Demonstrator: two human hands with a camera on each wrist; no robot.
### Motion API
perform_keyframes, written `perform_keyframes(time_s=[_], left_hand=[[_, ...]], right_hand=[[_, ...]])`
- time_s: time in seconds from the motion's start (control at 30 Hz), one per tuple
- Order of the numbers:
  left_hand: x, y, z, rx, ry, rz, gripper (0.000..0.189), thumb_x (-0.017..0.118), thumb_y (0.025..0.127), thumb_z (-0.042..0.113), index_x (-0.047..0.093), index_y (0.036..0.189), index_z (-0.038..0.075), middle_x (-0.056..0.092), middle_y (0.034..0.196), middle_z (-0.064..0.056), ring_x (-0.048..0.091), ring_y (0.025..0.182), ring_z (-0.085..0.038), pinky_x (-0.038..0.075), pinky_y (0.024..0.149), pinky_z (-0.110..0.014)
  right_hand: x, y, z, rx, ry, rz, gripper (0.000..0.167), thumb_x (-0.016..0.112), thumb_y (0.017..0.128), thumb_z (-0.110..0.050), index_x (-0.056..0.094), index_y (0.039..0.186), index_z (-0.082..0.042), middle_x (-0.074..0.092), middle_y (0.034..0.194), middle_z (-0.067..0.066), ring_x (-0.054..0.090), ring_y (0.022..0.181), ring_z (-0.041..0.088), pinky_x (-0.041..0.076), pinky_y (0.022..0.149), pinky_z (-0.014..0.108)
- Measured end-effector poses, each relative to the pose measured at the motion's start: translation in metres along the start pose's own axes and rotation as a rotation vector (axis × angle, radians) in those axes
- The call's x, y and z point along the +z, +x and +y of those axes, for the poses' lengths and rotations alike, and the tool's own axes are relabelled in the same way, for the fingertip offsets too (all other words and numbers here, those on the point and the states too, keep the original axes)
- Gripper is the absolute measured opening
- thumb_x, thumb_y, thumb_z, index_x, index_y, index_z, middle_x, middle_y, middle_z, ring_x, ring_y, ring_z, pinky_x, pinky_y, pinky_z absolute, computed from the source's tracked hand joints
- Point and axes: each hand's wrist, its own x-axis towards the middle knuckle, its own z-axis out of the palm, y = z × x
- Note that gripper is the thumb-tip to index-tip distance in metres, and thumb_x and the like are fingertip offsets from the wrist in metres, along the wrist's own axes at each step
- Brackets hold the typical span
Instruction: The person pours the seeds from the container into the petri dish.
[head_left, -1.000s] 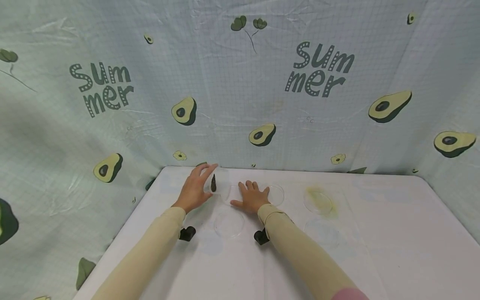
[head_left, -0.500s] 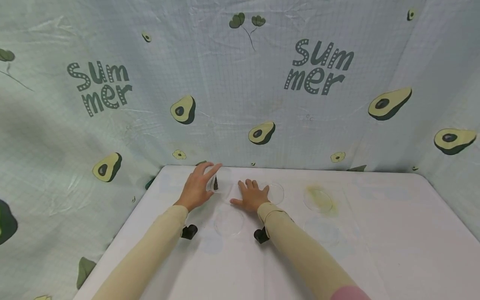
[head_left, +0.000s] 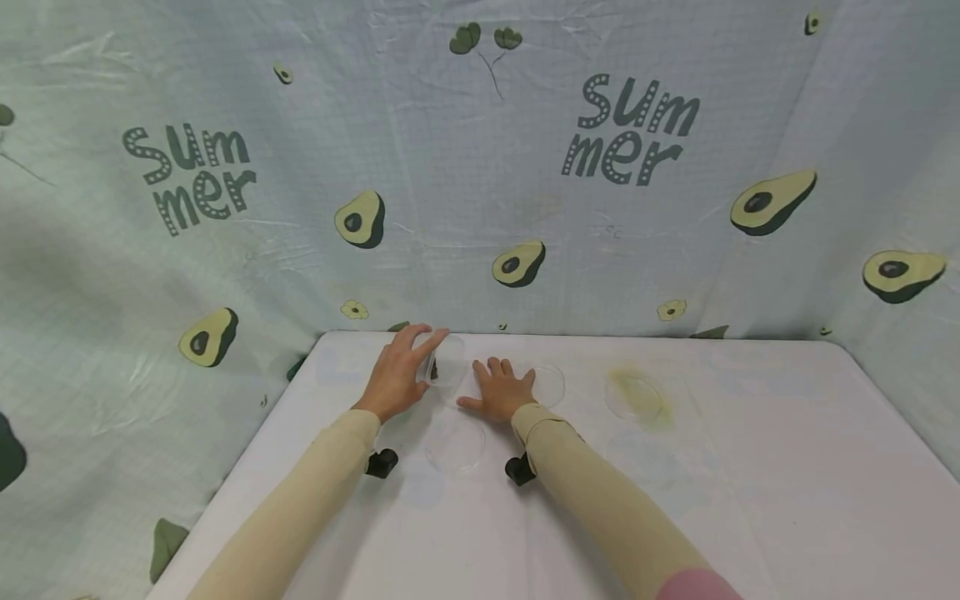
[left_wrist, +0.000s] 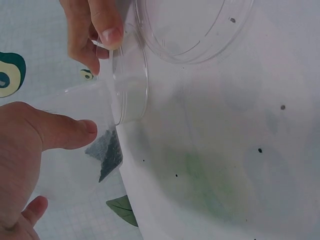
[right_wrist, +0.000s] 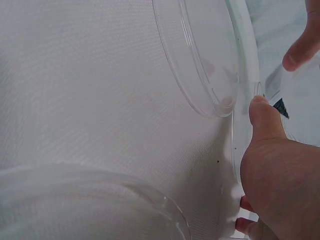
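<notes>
Between thumb and fingers, my left hand (head_left: 393,375) holds a clear plastic container (left_wrist: 65,172) tilted toward the right. Dark grey-green grains (left_wrist: 107,152) are heaped at its lower edge. Right beside it sits a shallow clear dish (left_wrist: 132,82). My right hand (head_left: 501,393) lies low over the table with its fingers spread, its thumb (left_wrist: 109,37) touching the dish's rim. Part of that dish is hidden by the right hand. A larger-looking clear dish (left_wrist: 195,55) rests closer to me.
Another clear dish (head_left: 551,386) stands just right of the right hand, and one more (head_left: 635,398) is farther right, by a yellow stain. Scattered dark specks (left_wrist: 260,150) dot the white table (head_left: 787,467). A printed curtain (head_left: 450,167) hangs behind.
The left hand has edged right with the container, tipping it more toward the dish. From the head view, less of the dark grains shows. The right hand stays in place.
</notes>
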Motion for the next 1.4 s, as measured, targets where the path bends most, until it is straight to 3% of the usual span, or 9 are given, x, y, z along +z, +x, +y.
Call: perform_keyframes(time_s=[0.83,1.4], left_hand=[[0.0020,0.0039,0.0037,0.084,0.087,0.011,0.089,0.082,0.072,0.002,0.042,0.146,0.030,0.042,0.141,-0.009,0.038,0.135,-0.028,0.045,0.098,-0.052],[0.0010,0.0054,0.0034,0.124,0.138,-0.009,0.088,0.078,0.073,-0.003,0.042,0.146,0.030,0.044,0.141,-0.009,0.039,0.135,-0.028,0.044,0.102,-0.051]], right_hand=[[-0.0006,-0.0011,-0.0019,0.008,-0.006,0.001,0.082,0.050,0.086,-0.071,0.034,0.150,-0.021,0.037,0.151,0.008,0.033,0.141,0.029,0.030,0.104,0.071],[-0.0024,-0.0021,-0.0023,0.009,-0.006,-0.005,0.082,0.050,0.086,-0.070,0.034,0.150,-0.021,0.037,0.152,0.009,0.033,0.141,0.030,0.030,0.105,0.071]])
